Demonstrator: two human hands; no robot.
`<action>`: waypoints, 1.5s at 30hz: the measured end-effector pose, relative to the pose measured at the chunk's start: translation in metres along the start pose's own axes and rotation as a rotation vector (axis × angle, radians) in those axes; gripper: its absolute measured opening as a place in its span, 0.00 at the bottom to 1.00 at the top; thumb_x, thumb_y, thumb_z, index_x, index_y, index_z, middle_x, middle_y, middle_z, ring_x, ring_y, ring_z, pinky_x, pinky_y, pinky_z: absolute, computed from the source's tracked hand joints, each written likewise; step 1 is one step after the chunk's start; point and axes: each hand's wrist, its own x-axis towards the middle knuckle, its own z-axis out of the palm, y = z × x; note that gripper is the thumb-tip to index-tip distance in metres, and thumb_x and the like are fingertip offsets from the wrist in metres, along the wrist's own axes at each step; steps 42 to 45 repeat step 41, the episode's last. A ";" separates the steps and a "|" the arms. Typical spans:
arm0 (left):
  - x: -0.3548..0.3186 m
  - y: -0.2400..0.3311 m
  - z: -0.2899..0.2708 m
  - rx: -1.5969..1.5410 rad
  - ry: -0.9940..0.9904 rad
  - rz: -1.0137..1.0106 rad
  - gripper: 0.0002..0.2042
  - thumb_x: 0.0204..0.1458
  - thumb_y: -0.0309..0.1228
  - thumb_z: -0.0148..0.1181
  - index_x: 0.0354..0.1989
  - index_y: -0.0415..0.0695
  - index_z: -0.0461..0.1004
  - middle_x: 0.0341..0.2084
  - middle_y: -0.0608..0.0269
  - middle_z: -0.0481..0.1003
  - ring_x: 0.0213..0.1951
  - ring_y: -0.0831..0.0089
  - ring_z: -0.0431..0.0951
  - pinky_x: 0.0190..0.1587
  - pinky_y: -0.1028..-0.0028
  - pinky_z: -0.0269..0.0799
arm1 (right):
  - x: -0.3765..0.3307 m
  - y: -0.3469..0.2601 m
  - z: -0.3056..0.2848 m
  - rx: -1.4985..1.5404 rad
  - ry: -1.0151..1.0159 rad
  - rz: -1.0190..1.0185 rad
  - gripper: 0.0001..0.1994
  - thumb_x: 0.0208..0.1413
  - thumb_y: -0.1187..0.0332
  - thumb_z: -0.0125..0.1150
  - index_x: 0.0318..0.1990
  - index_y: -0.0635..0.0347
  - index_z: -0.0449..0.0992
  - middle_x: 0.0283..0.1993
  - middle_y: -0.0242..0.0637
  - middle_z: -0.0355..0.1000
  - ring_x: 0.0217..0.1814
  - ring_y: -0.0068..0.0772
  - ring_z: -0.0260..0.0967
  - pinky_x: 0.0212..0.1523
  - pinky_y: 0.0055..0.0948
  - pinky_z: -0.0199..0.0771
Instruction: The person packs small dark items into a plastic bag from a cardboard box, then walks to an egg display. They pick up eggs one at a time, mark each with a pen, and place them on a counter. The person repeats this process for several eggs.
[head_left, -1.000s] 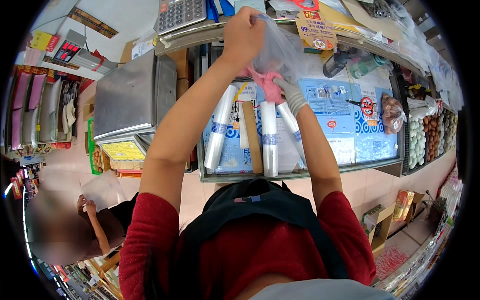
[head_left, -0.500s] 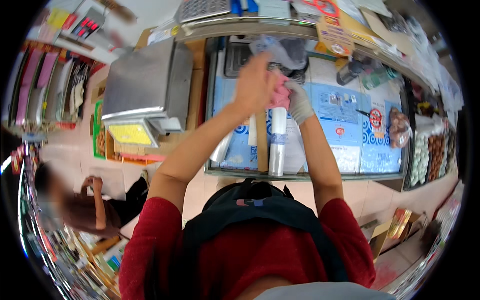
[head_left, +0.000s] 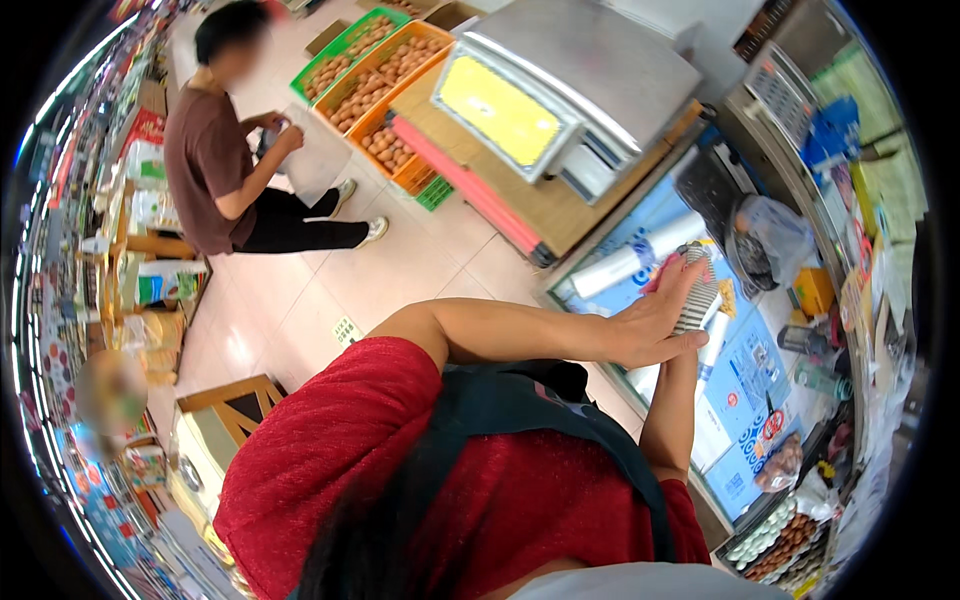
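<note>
My bare left hand [head_left: 648, 326] lies across my right hand, its fingers stretched out and its thumb apart. A striped grey glove covers my right hand [head_left: 700, 290], which points away from me; its fingers are partly hidden behind the left hand. Pink cloth-like material [head_left: 656, 274] shows beside the left fingertips, and I cannot tell which hand it touches. Both hands are over the blue-covered counter [head_left: 752, 372]. Near them lie a white roll of plastic bags [head_left: 640, 256] and a second roll [head_left: 713, 345], partly hidden by my hands.
A metal scale [head_left: 590, 75] stands on a wooden surface left of the counter. Orange crates [head_left: 385, 75] of eggs line the floor beyond. A person in a brown shirt [head_left: 215, 150] stands at left holding a clear bag. Bottles [head_left: 820, 378] and black scissors [head_left: 771, 420] are at right.
My view has swung left, bringing the person and egg crates into fuller view. My left hand has come from beside the pink material to lie over the gloved right hand.
</note>
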 end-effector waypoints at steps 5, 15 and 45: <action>-0.093 -0.019 -0.092 0.146 0.322 0.080 0.45 0.58 0.47 0.54 0.70 0.37 0.31 0.62 0.34 0.55 0.56 0.44 0.68 0.60 0.56 0.62 | -0.018 -0.012 0.130 -0.425 -0.197 -0.224 0.08 0.58 0.67 0.58 0.38 0.61 0.78 0.29 0.34 0.75 0.31 0.28 0.71 0.36 0.30 0.72; -0.304 -0.088 -0.316 -0.147 0.492 -0.624 0.20 0.61 0.37 0.53 0.57 0.37 0.65 0.42 0.57 0.73 0.27 0.73 0.77 0.35 0.73 0.75 | 0.037 -0.014 0.115 -0.886 0.129 0.037 0.17 0.54 0.57 0.64 0.43 0.62 0.79 0.39 0.42 0.77 0.43 0.35 0.74 0.48 0.34 0.72; -0.193 -0.337 -0.574 0.268 0.448 -0.846 0.17 0.53 0.41 0.59 0.45 0.43 0.75 0.37 0.51 0.79 0.43 0.61 0.78 0.47 0.65 0.72 | 0.296 -0.052 0.371 -1.263 -0.001 -0.560 0.27 0.52 0.53 0.64 0.57 0.56 0.71 0.64 0.50 0.62 0.67 0.52 0.57 0.65 0.48 0.57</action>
